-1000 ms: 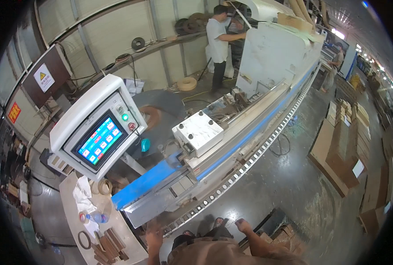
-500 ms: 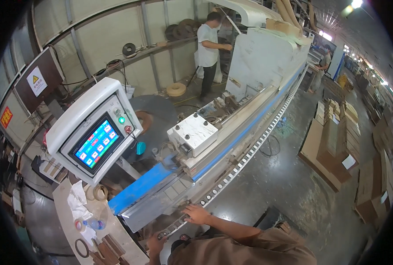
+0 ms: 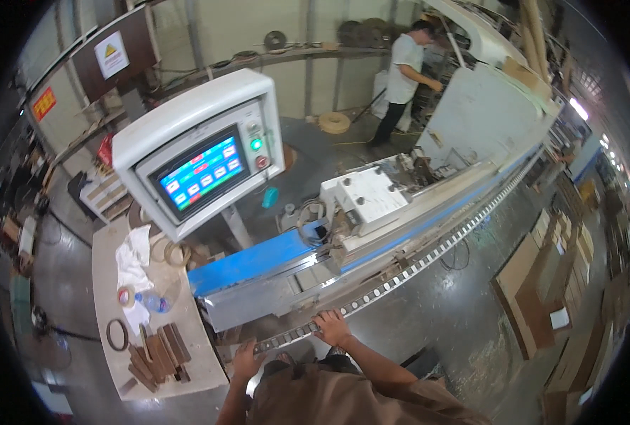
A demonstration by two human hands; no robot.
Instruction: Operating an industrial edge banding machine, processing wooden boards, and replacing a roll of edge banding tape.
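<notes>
A long roller rail (image 3: 393,284) with pale rollers runs along the front of a machine (image 3: 251,301), its near end curving toward me. My left hand (image 3: 246,360) is at the rail's near left end, fingers bent over the edge. Farther right along the same rail is my right hand (image 3: 331,328), its fingers curled over the top. Both hands appear to grip the rail. I see no workpiece in either hand. Above and to the left stands a white control panel (image 3: 194,152) with a lit touchscreen (image 3: 200,170) and a glowing green button (image 3: 257,144).
At left, a pale table (image 3: 198,358) carries brown strips (image 3: 162,348), rolls of tape, a plastic bottle (image 3: 160,304) and white cloth (image 3: 134,255). Flat brown boards (image 3: 542,290) are stacked on the floor at right. A person (image 3: 403,78) in a white shirt stands behind the machine.
My view has turned left, so the machine and panel sit farther right in the picture. Both hands stay at the roller rail.
</notes>
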